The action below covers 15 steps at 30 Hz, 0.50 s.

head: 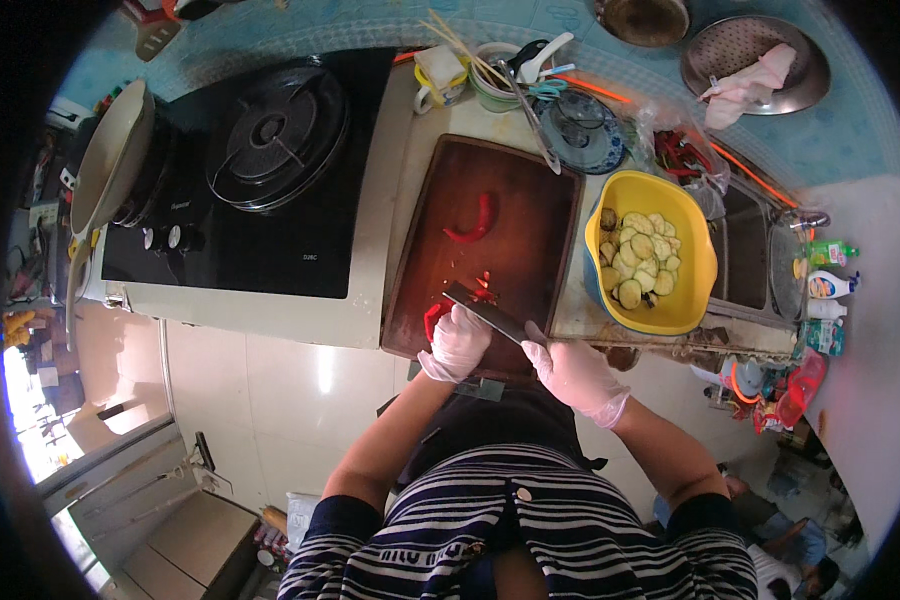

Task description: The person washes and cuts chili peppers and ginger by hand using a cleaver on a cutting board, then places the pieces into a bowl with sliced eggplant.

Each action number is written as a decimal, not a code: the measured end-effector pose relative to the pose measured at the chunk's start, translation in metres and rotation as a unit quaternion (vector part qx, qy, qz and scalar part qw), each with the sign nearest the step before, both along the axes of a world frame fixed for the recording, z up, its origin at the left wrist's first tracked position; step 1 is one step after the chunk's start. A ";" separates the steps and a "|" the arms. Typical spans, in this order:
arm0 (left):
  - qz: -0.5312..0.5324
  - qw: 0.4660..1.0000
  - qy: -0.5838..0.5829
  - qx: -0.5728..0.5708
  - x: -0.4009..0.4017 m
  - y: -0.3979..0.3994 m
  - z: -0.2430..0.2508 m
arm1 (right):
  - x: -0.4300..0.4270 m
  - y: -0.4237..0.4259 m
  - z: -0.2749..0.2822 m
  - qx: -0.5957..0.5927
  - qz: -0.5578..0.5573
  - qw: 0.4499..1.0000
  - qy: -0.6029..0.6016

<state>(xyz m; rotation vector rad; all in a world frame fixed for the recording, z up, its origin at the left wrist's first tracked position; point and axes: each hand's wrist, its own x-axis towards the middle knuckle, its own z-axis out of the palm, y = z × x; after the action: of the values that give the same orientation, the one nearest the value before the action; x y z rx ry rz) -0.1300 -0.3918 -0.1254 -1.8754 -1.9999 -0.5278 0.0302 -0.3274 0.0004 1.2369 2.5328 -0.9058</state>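
My right hand (576,375), in a thin clear glove, grips the handle of a kitchen knife (487,311) over the near part of a brown cutting board (525,180). Close to the blade's left end, my gloved left hand (457,341) holds a red chili pepper (433,319), partly hidden by the fingers. Small cut chili pieces (483,285) lie just beyond the blade. Farther up the board rests a curved whole red chili (481,219). To the board's right stands a yellow basin (690,300) with sliced pale green vegetable (640,259) inside.
A black gas stove (285,255) with a pan (112,157) is at left. Behind the board are a utensil container (497,94), a mug (441,82) and a glass lid (581,120). A bag of red chilies (679,154) and a sink (742,247) lie at right.
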 end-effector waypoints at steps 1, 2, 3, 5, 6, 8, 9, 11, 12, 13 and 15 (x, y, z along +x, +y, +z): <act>-0.030 0.999 0.026 0.021 -0.001 0.001 0.002 | -0.002 -0.002 0.004 0.004 -0.007 1.000 -0.003; -0.030 0.999 0.025 0.020 -0.001 0.001 0.001 | -0.002 -0.002 0.002 0.003 -0.007 1.000 -0.004; -0.016 0.999 0.040 0.014 0.000 -0.001 -0.001 | -0.003 -0.003 -0.001 0.011 0.001 1.000 -0.007; -0.001 0.998 0.055 0.007 0.001 -0.003 -0.019 | -0.005 -0.006 0.001 0.018 0.012 1.000 -0.009; -0.001 0.999 0.029 0.022 0.001 -0.006 -0.042 | -0.009 -0.009 0.008 0.029 0.017 0.999 -0.001; -0.004 0.999 0.002 0.034 0.001 -0.006 -0.050 | -0.011 -0.008 0.008 0.036 0.018 0.999 0.005; -0.023 0.999 0.015 0.017 0.000 -0.003 -0.040 | -0.012 -0.005 0.005 0.025 0.012 1.000 -0.007; -0.043 0.999 0.028 -0.001 0.000 -0.003 -0.032 | -0.012 -0.003 0.002 0.013 0.006 1.000 -0.021; -0.033 0.998 0.053 -0.017 0.001 -0.005 -0.030 | -0.013 -0.002 0.002 0.006 0.002 1.000 -0.019; -0.023 0.996 0.078 -0.033 0.001 -0.005 -0.027 | -0.015 -0.001 0.002 -0.001 -0.001 1.000 -0.018; -0.019 0.997 0.076 -0.007 0.000 -0.005 -0.020 | -0.019 0.003 0.004 -0.006 0.003 1.000 -0.025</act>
<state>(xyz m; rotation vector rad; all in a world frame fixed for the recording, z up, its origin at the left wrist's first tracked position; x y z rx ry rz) -0.1298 -0.3964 -0.1451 -1.9032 -1.8784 -0.3698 0.0107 -0.3247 0.0044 1.2321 2.4878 -0.8758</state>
